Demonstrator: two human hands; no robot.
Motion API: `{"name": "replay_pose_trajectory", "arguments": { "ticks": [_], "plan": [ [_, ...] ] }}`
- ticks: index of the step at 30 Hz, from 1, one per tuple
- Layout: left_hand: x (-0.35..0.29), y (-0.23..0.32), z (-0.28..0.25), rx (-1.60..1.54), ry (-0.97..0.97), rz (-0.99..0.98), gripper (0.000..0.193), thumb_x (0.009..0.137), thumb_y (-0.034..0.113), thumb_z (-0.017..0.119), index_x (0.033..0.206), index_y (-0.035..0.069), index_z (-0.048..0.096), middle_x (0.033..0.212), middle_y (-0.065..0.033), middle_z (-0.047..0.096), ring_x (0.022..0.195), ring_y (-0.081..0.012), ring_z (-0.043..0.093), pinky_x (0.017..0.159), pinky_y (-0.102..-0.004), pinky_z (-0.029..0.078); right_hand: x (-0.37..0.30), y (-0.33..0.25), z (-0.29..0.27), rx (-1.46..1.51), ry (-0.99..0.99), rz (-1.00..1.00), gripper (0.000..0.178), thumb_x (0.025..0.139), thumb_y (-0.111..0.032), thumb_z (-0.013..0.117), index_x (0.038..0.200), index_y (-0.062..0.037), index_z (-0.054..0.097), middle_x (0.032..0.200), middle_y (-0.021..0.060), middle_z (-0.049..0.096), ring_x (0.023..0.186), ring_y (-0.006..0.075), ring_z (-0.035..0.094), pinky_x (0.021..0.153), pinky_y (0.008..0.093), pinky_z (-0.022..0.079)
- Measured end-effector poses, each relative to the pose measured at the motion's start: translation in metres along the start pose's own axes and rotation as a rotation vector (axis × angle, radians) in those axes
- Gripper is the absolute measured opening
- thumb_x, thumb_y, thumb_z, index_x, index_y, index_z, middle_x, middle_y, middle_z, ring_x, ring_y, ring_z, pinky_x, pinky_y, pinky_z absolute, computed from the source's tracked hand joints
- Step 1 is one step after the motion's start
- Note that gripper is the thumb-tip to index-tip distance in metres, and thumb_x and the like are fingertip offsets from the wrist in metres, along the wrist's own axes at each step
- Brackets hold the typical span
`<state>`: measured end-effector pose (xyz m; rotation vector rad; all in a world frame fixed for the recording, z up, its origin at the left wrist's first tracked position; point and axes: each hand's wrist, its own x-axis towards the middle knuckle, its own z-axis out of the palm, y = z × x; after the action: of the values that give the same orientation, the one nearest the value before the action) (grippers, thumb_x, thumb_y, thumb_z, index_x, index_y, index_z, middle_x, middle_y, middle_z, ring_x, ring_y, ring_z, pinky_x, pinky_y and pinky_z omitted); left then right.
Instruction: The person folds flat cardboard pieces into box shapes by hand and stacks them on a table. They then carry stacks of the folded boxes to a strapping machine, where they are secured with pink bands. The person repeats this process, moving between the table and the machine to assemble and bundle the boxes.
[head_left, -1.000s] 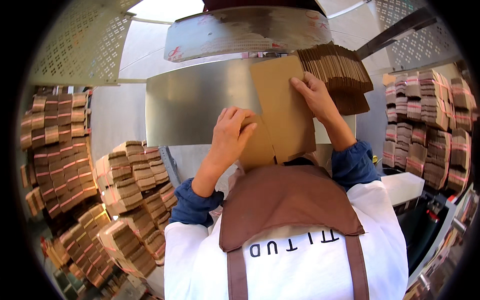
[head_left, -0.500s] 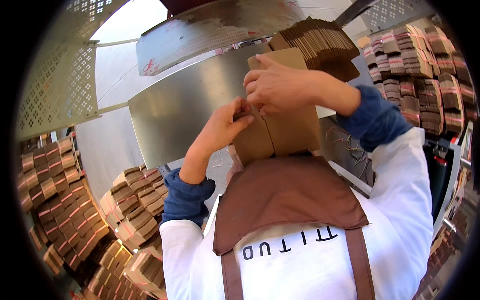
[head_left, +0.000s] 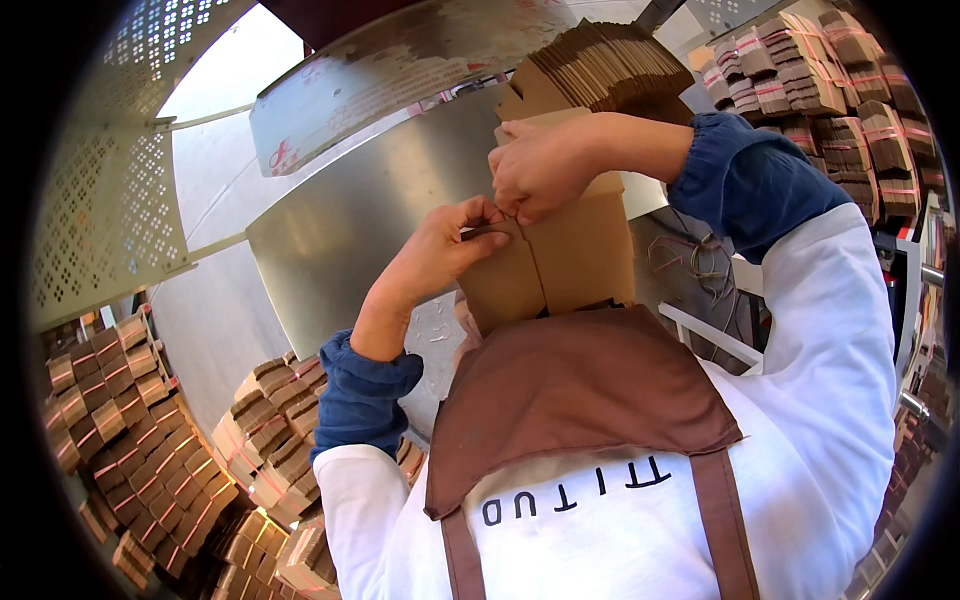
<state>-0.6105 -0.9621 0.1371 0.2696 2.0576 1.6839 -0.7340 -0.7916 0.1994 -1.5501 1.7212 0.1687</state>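
A piece of brown folded cardboard (head_left: 585,245) lies over the metal table's near edge, just in front of my apron. A seam runs down its middle. My left hand (head_left: 440,245) pinches the cardboard's left part near the upper end of the seam, thumb and fingers pressed together. Just across the seam, my right hand (head_left: 548,168) is closed on the cardboard, its fingers curled and its fingertips close to the left hand's. The exact spot under the right fingers is hidden. Another cardboard panel reaches out beyond the right hand.
The metal table (head_left: 370,200) extends left and ahead. Behind the right hand stands a row of folded cardboard (head_left: 610,70). Bundled cardboard stacks (head_left: 130,430) fill the lower left, with more bundles (head_left: 820,100) at right. Loose wires (head_left: 690,265) hang right of the cardboard.
My right hand has curled its outstretched index finger inward and its forearm has swung farther across. The left hand keeps its pinch. The whole view has shifted slightly.
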Motion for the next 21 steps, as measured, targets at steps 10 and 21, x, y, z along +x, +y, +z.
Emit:
{"name": "replay_pose_trajectory", "arguments": {
  "ticks": [10,21],
  "plan": [
    [-0.014,-0.012,0.002,-0.098,0.121,0.004,0.01,0.092,0.009,0.064,0.099,0.002,0.06,0.087,0.0033,0.061,0.081,-0.005,0.052,0.073,-0.023,0.044,-0.015,0.003,0.029,-0.08,0.784,0.081,0.048,0.085,-0.031,0.069,0.126,-0.0075,0.06,0.135,0.0136,0.054,0.135,0.0302,0.04,0.112,0.057,0.024],
    [0.002,-0.054,0.001,0.109,0.417,0.043,0.042,0.085,0.022,0.074,0.117,-0.001,0.058,0.108,-0.0125,0.066,0.102,-0.0217,0.061,0.091,-0.0329,0.047,-0.025,-0.008,0.13,1.562,1.02,0.263,0.042,0.1,-0.032,0.056,0.126,0.002,0.057,0.107,0.0069,0.065,0.095,0.0094,0.058,0.081,0.0272,0.05]
  ]
}}
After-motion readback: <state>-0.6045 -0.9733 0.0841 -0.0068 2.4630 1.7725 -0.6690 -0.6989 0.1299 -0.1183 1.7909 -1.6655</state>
